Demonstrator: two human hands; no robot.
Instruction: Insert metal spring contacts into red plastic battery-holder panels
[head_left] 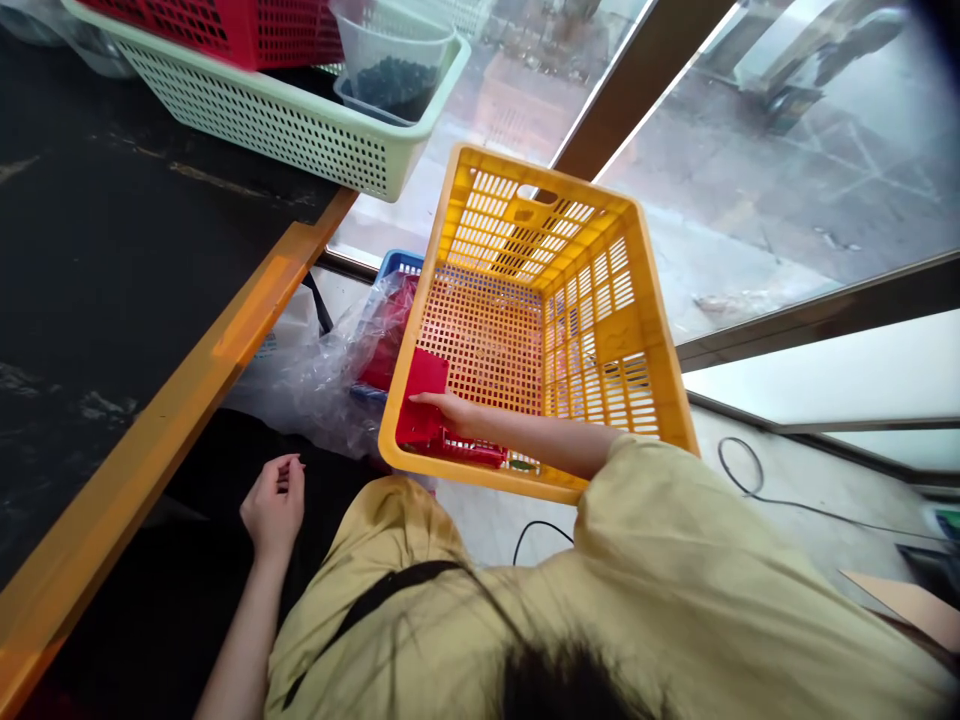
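Window (825,150), upper right; yellow crate (480,479), centre: right hand (454,412) at red part (427,372), finger grip unclear, steady hold advisable; left hand (274,502), fingers curled together.

Bright framed windows (795,180) stand beside a pale floor (817,465) and a black, wood-edged table (112,250).

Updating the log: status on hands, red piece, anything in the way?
Right hand inside yellow crate, on red piece; grip unclear. Left hand curled, apart from crate. Clear plastic bunched outside crate, not blocking its open top.
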